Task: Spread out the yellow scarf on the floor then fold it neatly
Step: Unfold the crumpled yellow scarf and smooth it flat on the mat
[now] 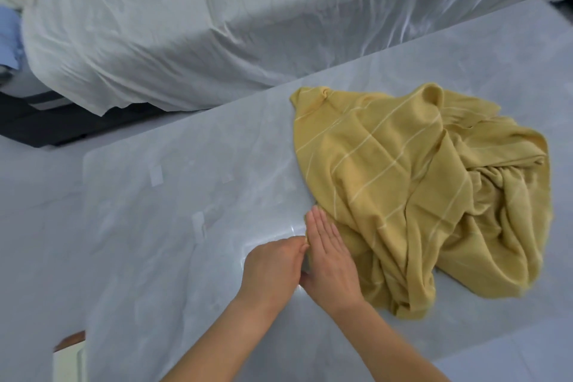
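Right, state of play, left to right:
sofa (155,40): covered in a white sheet, far side, well apart from the work.
floor (186,180): pale glossy sheet laid over it, bare on the left half, strong glare near the hands.
left hand (273,267): grip closed, fingertips pinching a small bit of scarf edge, right beside the other hand.
right hand (328,260): grip apart, flat palm down, fingers straight, pressing the scarf's near-left edge to the floor.
scarf (418,195): yellow with thin pale stripes, on the floor right of centre, bunched and heavily creased, not spread yet.
step: looks like finding and pinning a corner to start spreading; folding not begun.
risk 1: the pinch holds very little cloth, so a firm pull could slip it out.
risk 2: the right side is a tangled heap, so dragging one edge may shift the whole bundle on the slick sheet instead of opening it.
risk 3: layers overlap, so the pinched bit may be a mid-edge fold, not a true corner.
hidden: corners buried in the folds; cloth under the right palm unseen; forearms cut off at the bottom edge.
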A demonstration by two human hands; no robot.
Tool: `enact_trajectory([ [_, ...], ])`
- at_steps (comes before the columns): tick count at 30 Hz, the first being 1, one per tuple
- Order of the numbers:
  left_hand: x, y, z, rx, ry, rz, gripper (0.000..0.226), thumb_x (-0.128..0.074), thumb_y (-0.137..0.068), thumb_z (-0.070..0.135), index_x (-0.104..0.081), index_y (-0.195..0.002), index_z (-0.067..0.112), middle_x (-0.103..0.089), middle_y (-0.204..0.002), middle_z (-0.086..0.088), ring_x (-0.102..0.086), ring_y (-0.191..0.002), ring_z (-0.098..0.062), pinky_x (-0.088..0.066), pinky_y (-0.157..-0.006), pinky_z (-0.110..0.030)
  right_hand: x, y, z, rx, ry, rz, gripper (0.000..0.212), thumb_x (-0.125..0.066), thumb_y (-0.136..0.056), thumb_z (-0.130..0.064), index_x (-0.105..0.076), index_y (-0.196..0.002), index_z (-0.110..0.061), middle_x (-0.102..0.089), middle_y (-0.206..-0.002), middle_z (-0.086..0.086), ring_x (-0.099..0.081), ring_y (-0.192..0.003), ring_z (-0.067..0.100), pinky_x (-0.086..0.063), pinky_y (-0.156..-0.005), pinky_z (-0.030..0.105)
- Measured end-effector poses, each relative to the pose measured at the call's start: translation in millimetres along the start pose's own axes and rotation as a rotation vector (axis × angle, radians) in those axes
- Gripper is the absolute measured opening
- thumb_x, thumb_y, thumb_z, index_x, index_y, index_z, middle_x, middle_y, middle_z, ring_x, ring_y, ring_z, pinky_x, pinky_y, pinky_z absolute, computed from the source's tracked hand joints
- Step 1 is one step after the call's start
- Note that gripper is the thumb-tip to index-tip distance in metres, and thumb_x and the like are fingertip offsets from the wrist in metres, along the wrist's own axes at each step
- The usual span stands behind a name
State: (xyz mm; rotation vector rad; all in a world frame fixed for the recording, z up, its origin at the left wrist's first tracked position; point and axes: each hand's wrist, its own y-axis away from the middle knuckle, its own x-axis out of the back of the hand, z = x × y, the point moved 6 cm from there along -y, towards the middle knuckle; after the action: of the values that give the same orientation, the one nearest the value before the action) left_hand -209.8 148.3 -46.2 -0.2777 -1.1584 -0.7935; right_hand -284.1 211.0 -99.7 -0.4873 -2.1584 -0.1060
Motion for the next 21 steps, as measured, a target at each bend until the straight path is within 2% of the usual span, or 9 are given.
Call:
enact_trajectory([
  [1, 2.0, 4.2, 5.8, 0.011, 0.02, 0.013, 0.044, -0.022, -0.089, 0.042, -0.058, -0.078, 0.02, -0.06, -0.065, 0.003, -0.051, -0.058, -0.018, -0.039, -0.054, -0.031, 8.0, -2.1, -2.3, 0.013, -0.016, 0.053, 0.055, -0.029, -0.098, -0.037, -0.038, -0.138, 0.0, -0.04, -0.145, 0.012, -0.035, -0.136, 0.019, -0.026, -0.111, 0.032],
  [3, 9.6, 10.4, 18.9, -0.002, 0.085, 0.072, 0.046, -0.023, -0.087, 0.044, -0.063, -0.083, 0.022, -0.065, -0.068, 0.005, -0.057, -0.06, -0.017, -0.047, -0.055, -0.034, 24.9, -4.6, -1.5, 0.033, -0.068, 0.133, 0.053, -0.021, -0.102, -0.032, -0.059, -0.121, -0.001, -0.058, -0.127, 0.01, -0.055, -0.119, 0.022, -0.033, -0.106, 0.028],
  [6, 32.8, 15.6, 28.9, -0.055, 0.173, 0.25, 0.033, -0.04, -0.089, 0.043, -0.064, -0.103, 0.026, -0.07, -0.084, 0.011, -0.06, -0.074, -0.008, -0.047, -0.062, -0.019, 53.3, -5.8, 7.2, 0.055, -0.09, 0.163, 0.04, -0.034, -0.091, -0.014, -0.069, -0.107, -0.002, -0.068, -0.112, 0.009, -0.063, -0.106, 0.021, -0.035, -0.102, 0.022],
  [7, 37.7, 14.7, 27.1, -0.046, 0.222, 0.235, 0.038, -0.046, -0.087, 0.046, -0.059, -0.117, 0.027, -0.068, -0.105, 0.014, -0.057, -0.091, -0.002, -0.042, -0.072, -0.012, 63.0, -5.6, 9.9, 0.059, -0.103, 0.15, 0.04, -0.04, -0.083, -0.013, -0.069, -0.108, -0.003, -0.067, -0.114, 0.008, -0.061, -0.109, 0.016, -0.035, -0.102, 0.02],
  [9, 30.8, 10.3, 20.5, 0.01, 0.292, 0.018, 0.068, -0.057, -0.084, 0.051, -0.033, -0.143, 0.028, -0.033, -0.142, 0.021, -0.035, -0.125, 0.006, -0.027, -0.095, -0.009, 83.5, -4.2, 13.2, 0.07, -0.15, 0.117, 0.044, -0.043, -0.077, -0.012, -0.066, -0.114, -0.006, -0.062, -0.12, 0.003, -0.053, -0.115, 0.006, -0.033, -0.104, 0.014],
  [11, 20.8, 2.8, 23.9, -0.058, 0.206, -0.156, 0.083, -0.063, -0.082, 0.048, -0.015, -0.148, 0.029, -0.015, -0.151, 0.02, -0.021, -0.136, 0.001, -0.018, -0.104, -0.011, 104.2, -2.7, 17.3, 0.059, -0.22, 0.102, 0.045, -0.044, -0.077, -0.011, -0.063, -0.118, -0.007, -0.059, -0.124, 0.001, -0.049, -0.119, 0.003, -0.035, -0.103, 0.015],
  [13, 22.7, -10.6, 41.6, -0.191, 0.176, -0.133, 0.078, -0.062, -0.085, 0.043, -0.019, -0.147, 0.026, -0.024, -0.153, 0.011, -0.023, -0.137, -0.004, -0.016, -0.104, -0.009, 124.5, -2.3, 21.7, 0.028, -0.313, 0.103, 0.049, -0.046, -0.075, -0.003, -0.06, -0.121, -0.009, -0.06, -0.125, 0.001, -0.052, -0.119, 0.005, -0.041, -0.101, 0.022],
  [16, 26.5, -34.3, 77.8, -0.367, 0.245, -0.028, 0.058, -0.057, -0.083, 0.035, -0.046, -0.135, 0.012, -0.053, -0.134, -0.003, -0.041, -0.121, -0.01, -0.025, -0.098, -0.012, 151.6, 1.8, 26.3, 0.037, -0.412, 0.135, 0.059, -0.051, -0.068, 0.014, -0.061, -0.121, -0.009, -0.062, -0.125, 0.001, -0.057, -0.117, 0.011, -0.047, -0.096, 0.029],
  [21, 21.1, -48.2, 113.3, -0.476, 0.45, 0.148, 0.034, -0.054, -0.078, 0.011, -0.067, -0.108, 0.005, -0.068, -0.112, -0.007, -0.059, -0.107, -0.014, -0.041, -0.098, -0.018, 182.1, 13.0, 14.2, 0.086, -0.53, 0.18, 0.045, -0.061, -0.076, 0.01, -0.063, -0.118, -0.007, -0.065, -0.12, 0.001, -0.061, -0.112, 0.017, -0.047, -0.095, 0.028],
])
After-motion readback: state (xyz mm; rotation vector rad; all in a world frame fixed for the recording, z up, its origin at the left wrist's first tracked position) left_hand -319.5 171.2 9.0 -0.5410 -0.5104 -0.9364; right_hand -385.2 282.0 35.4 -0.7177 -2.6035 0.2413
